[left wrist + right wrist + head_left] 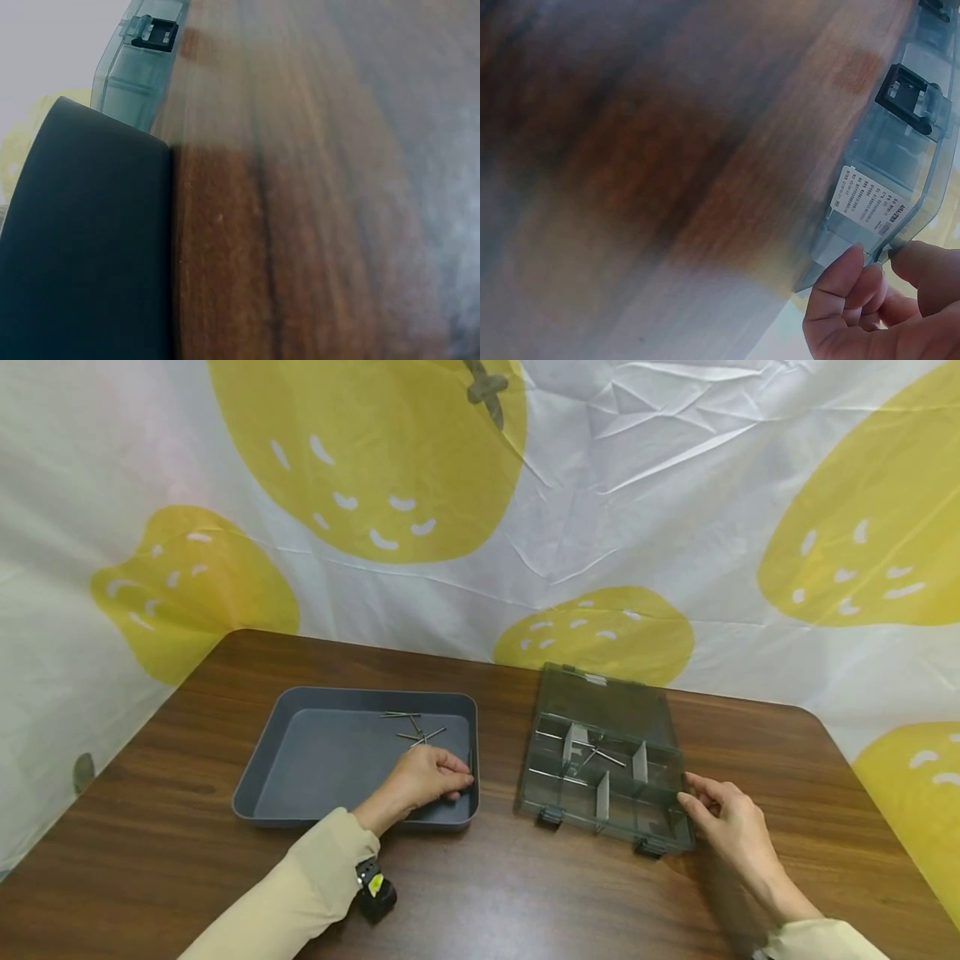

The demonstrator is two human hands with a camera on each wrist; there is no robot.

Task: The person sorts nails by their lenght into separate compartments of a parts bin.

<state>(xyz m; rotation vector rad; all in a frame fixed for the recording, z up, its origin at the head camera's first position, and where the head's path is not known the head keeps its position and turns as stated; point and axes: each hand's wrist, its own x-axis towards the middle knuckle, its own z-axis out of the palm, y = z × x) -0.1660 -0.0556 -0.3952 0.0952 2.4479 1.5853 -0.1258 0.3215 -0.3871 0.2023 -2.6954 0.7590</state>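
A shallow grey tray [330, 760] sits on the left of the table, with several thin metal nails or screws [417, 724] near its back right. My left hand [427, 777] reaches into the tray at its right wall, fingers bent and close together; whether something is between the fingertips is hidden. To the right lies a translucent dark compartment box [577, 793], its lid [607, 702] raised at the back. Thin metal pieces [603, 756] lie crossed in its middle back compartment. My right hand [731, 818] grips the box's right edge between thumb and fingers.
White dividers [602, 795] split the box. Black latches [906, 97] are on its front, and a printed label [868, 201] shows in the right wrist view. A white cloth with yellow fruit shapes [375, 460] hangs behind the wooden table [480, 893].
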